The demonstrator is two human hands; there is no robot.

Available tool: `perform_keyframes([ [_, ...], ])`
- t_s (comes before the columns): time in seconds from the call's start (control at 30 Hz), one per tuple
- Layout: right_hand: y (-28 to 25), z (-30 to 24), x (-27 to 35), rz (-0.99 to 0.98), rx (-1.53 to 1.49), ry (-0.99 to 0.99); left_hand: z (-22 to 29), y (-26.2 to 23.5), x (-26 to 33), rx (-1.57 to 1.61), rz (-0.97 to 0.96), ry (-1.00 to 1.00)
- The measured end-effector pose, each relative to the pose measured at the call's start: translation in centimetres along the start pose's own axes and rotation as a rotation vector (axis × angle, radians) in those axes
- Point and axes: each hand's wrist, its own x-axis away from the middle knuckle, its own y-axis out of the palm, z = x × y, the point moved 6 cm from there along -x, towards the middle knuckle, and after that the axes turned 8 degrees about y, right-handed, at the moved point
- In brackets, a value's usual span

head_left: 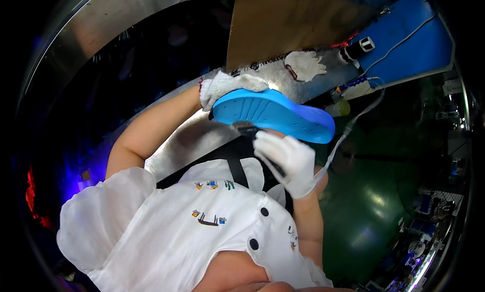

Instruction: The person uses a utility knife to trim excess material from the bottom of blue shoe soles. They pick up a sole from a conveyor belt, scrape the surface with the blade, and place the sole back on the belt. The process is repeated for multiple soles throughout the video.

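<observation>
Within the left hand [233, 86] is a gripped sole [273, 114]. Just below, the right hand's [290, 163] grip is unclear.

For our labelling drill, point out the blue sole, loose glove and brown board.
Blue sole [277, 115]: head view, middle of visible face.
Loose glove [304, 66]: head view, middle of its body.
Brown board [288, 28]: head view, its broad face.

Metal bench [300, 92], white glove [306, 66] on it, blue tabletop [422, 47], pale cable [402, 41] across
</observation>
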Motion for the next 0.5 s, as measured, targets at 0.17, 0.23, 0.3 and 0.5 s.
perform_keyframes([
  [0.17,-1.4,0.9,0.2,0.166,0.008,-0.063,0.5,0.9,0.4,0.296,0.184,-0.304],
  [0.23,-1.5,1.0,0.0,0.153,0.015,-0.029,4.0,1.9,-0.3,0.211,0.164,-0.205],
  [0.3,-1.1,-1.3,0.4,0.036,0.211,-0.094,6.8,1.6,1.3,-0.241,0.046,0.026],
  [0.5,-2.4,0.8,0.2,0.075,0.166,-0.062,7.2,0.9,2.1,0.096,0.371,-0.160],
])
